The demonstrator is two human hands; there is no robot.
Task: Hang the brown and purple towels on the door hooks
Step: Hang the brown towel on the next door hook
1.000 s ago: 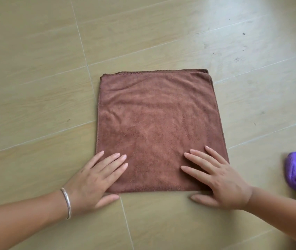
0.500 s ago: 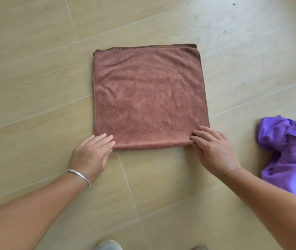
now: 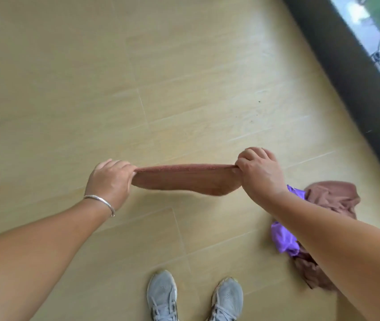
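Folded brown towel (image 3: 184,179) held in the air above the tiled floor (image 3: 68,89).
Our left hand (image 3: 109,179) and right hand (image 3: 259,172) pinch its ends; purple towel (image 3: 284,239) lies crumpled below. No writing legible.

A folded brown towel (image 3: 184,179) hangs stretched level in the air, held up by its two top corners, while a crumpled purple towel (image 3: 284,239) lies on the floor – tangled with a second brown towel (image 3: 332,198).
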